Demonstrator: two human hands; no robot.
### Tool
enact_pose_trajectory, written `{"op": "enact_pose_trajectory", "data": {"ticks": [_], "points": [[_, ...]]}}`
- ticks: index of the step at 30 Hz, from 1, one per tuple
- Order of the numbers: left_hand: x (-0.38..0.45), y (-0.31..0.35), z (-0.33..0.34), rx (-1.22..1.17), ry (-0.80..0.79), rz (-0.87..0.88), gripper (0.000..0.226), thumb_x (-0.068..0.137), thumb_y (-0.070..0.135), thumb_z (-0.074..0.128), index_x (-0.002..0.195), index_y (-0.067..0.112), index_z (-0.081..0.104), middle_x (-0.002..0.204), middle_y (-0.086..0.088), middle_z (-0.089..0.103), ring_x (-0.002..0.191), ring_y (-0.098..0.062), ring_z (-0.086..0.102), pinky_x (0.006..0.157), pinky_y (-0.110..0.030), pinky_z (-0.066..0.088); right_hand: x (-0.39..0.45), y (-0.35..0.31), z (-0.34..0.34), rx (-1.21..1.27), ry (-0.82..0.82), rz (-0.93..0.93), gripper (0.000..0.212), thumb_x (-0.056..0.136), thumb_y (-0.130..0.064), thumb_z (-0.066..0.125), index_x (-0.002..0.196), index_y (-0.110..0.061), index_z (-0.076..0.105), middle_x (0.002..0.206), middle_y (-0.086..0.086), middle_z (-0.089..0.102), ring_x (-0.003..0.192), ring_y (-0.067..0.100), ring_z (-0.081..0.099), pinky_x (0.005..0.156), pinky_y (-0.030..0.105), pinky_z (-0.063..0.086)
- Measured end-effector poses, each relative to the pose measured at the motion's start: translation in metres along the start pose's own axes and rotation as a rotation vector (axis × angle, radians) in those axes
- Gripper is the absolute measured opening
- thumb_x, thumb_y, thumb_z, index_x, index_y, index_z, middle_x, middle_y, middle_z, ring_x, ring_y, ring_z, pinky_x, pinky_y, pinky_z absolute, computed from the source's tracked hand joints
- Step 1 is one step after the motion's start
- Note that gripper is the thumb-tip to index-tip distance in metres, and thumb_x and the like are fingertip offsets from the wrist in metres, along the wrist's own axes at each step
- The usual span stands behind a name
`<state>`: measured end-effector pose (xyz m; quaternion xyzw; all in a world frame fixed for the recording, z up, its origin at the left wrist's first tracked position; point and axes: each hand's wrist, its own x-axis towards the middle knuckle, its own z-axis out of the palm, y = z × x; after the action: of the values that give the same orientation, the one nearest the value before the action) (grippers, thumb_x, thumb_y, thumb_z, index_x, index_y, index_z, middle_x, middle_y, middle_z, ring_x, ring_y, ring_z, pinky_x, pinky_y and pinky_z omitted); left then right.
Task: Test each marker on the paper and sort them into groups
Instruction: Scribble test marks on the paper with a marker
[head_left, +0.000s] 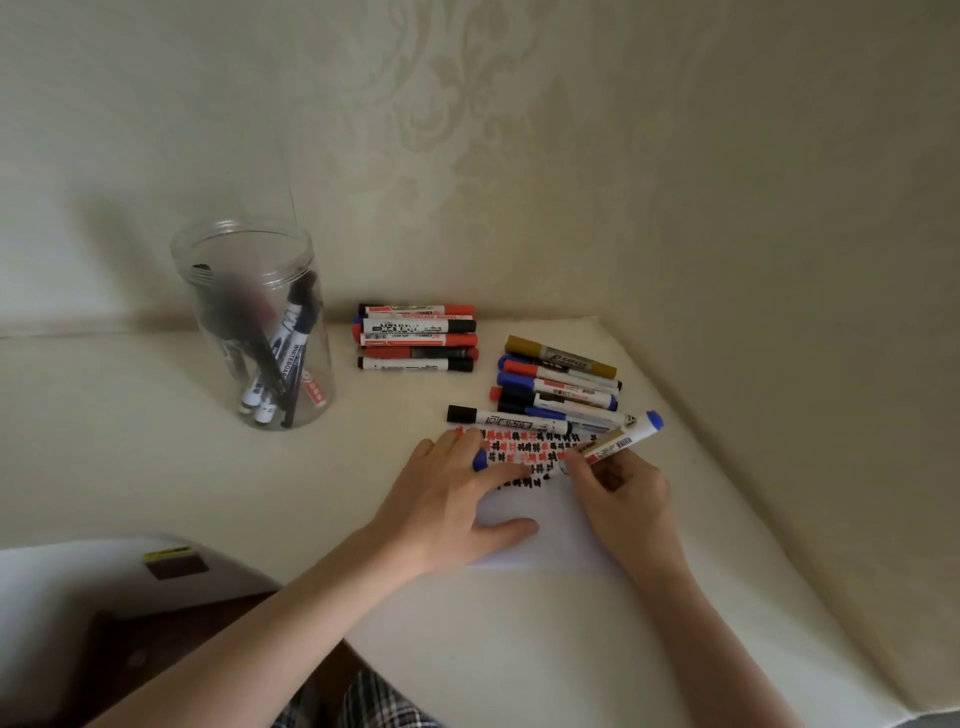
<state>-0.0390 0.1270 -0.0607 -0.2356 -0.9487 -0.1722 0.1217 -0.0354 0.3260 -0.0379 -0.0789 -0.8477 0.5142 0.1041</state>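
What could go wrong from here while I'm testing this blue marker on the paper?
1. The blue cap sits loosely between the left hand's fingers; it might slip off and roll away.
2. The right hand writes close to the nearer marker group; a nudge could scatter or mix it.
3. The paper is already crowded with marks, so a faint blue stroke may be hard to judge.

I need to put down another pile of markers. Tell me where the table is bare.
Bare patches: between the jar and the left hand; the strip between the jar and the red-and-black stack; the near table below the paper. Crowded: the mixed pile above the paper, where the right hand holds the blue marker.
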Motion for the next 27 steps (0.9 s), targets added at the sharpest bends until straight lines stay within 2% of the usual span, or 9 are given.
{"op": "enact_pose_trajectory", "data": {"ticks": [3,7,12,18,27], "points": [[0.0002,0.0011,-0.0010,0.006,-0.011,-0.014,0.060,0.081,0.077,0.041,0.127,0.043,0.059,0.102,0.005,0.049,0.094,-0.016,0.046,0.075,-0.031,0.038,0.0002,0.0007,-0.0001,-0.027,-0.006,-0.016,0.004,0.089,-0.031,0.067,0.086,-0.029,0.068,0.078,-0.013,0.070,0.067,-0.004,0.063,0.051,0.008,0.043],[0.0000,0.0016,-0.0020,0.008,-0.016,-0.017,0.061,0.080,0.077,0.040,0.128,0.043,0.058,0.105,0.005,0.050,0.095,-0.016,0.046,0.076,-0.031,0.038,-0.0001,0.0012,0.0018,-0.072,-0.009,-0.033,0.005,0.088,-0.034,0.067,0.084,-0.031,0.067,0.079,-0.014,0.070,0.072,0.001,0.065,0.054,0.011,0.046],[-0.0003,0.0019,-0.0019,0.022,0.013,0.000,0.061,0.080,0.077,0.042,0.126,0.042,0.060,0.101,0.006,0.048,0.091,-0.014,0.044,0.072,-0.028,0.032,0.0003,0.0010,0.0023,-0.071,0.025,-0.043,0.006,0.088,-0.030,0.068,0.084,-0.026,0.066,0.076,-0.013,0.069,0.065,-0.005,0.062,0.053,0.008,0.043],[0.0001,0.0008,-0.0010,0.029,0.017,0.008,0.061,0.081,0.077,0.041,0.126,0.041,0.060,0.099,0.007,0.047,0.089,-0.013,0.043,0.071,-0.028,0.032,-0.0004,0.0032,0.0032,-0.105,-0.013,-0.075,0.006,0.089,-0.032,0.067,0.092,-0.027,0.067,0.084,-0.014,0.069,0.075,0.002,0.066,0.056,0.011,0.046],[0.0001,0.0002,0.0008,0.020,0.019,-0.001,0.062,0.081,0.078,0.040,0.127,0.042,0.059,0.103,0.006,0.049,0.093,-0.014,0.045,0.076,-0.031,0.040,0.0001,0.0010,0.0034,-0.057,0.012,-0.077,0.006,0.088,-0.028,0.068,0.082,-0.028,0.066,0.074,-0.015,0.068,0.066,-0.006,0.061,0.055,0.008,0.043]]}}
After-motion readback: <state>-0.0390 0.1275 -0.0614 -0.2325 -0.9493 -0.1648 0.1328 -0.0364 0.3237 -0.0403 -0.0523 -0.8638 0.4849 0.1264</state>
